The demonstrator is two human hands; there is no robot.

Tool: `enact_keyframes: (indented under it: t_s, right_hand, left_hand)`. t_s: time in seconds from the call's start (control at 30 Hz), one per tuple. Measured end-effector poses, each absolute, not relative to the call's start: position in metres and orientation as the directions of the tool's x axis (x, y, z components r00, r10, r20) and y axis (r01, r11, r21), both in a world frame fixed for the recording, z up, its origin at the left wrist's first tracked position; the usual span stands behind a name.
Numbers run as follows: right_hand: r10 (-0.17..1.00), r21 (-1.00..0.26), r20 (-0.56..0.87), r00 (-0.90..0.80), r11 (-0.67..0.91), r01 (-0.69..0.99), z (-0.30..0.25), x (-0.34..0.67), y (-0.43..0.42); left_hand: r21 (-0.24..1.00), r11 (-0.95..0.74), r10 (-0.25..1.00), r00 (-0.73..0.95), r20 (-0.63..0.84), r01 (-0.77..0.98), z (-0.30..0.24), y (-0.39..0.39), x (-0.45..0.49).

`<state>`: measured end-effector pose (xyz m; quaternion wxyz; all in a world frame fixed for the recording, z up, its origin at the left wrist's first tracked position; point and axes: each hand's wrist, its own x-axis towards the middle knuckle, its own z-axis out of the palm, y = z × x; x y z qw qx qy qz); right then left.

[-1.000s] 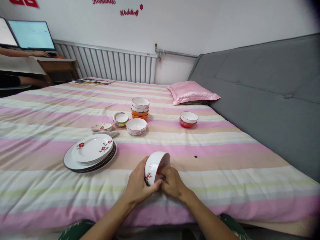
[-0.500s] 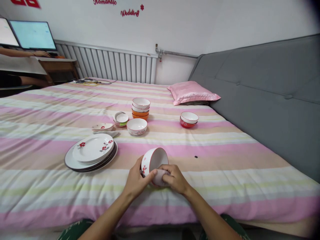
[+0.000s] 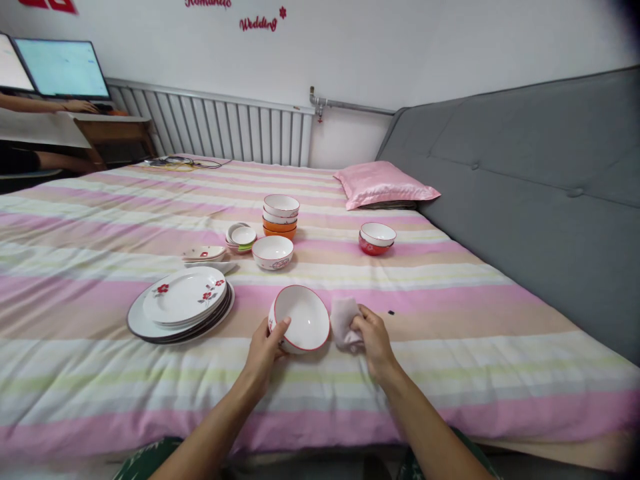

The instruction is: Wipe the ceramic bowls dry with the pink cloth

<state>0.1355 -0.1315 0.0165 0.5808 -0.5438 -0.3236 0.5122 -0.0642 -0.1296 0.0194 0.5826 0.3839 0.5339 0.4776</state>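
Note:
My left hand [image 3: 266,345] grips the near rim of a white bowl with a red rim [image 3: 300,317], which faces up and towards me just above the striped bedcover [image 3: 450,313]. My right hand [image 3: 373,337] is closed on a crumpled pale pink cloth [image 3: 343,319], right beside the bowl's right edge. A stack of flowered plates [image 3: 181,301] lies to the left of the bowl.
Behind lie a single white bowl [image 3: 273,252], a tall stack of white and orange bowls [image 3: 281,215], small dishes [image 3: 241,237], a flat dish [image 3: 204,254] and a red-and-white bowl pair [image 3: 377,238]. A pink pillow [image 3: 383,184] and grey headboard [image 3: 540,173] sit right. Another person's arm [image 3: 45,105] rests at a desk far left.
The bowl has turned from tilted on its side to facing up. My right hand has come off the bowl's underside and moved right with the cloth.

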Motion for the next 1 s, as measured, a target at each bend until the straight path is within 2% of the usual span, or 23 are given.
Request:
enact_keyframes:
  t_s: [0.1, 0.37, 0.6, 0.8, 1.0]
  right_hand:
    - [0.901, -0.924, -0.269, 0.34, -0.141, -0.356, 0.0117, 0.139, -0.1269]
    - [0.882, -0.869, -0.36, 0.304, -0.199, -0.453, 0.0112, 0.1377, -0.1257]
    - [0.914, -0.891, -0.306, 0.266, -0.176, -0.419, 0.0118, 0.1342, -0.1284]
    - [0.913, -0.903, -0.256, 0.317, -0.11, -0.415, 0.0107, 0.1368, -0.1268]
    - [0.935, -0.916, -0.27, 0.229, -0.176, -0.359, 0.0115, 0.1327, -0.1297]
  left_hand:
    - [0.948, 0.249, 0.966, -0.021, -0.258, -0.198, 0.0199, -0.1302, -0.0639]
    - [0.954, 0.217, 0.974, -0.017, -0.226, -0.208, 0.0194, -0.1319, -0.0639]
    - [0.961, 0.196, 0.979, -0.018, -0.204, -0.196, 0.0207, -0.1337, -0.0636]
    - [0.966, 0.18, 0.982, -0.024, -0.187, -0.184, 0.0153, -0.1341, -0.0646]
    - [0.968, 0.151, 0.988, 0.014, -0.151, -0.202, 0.0125, -0.1343, -0.0647]
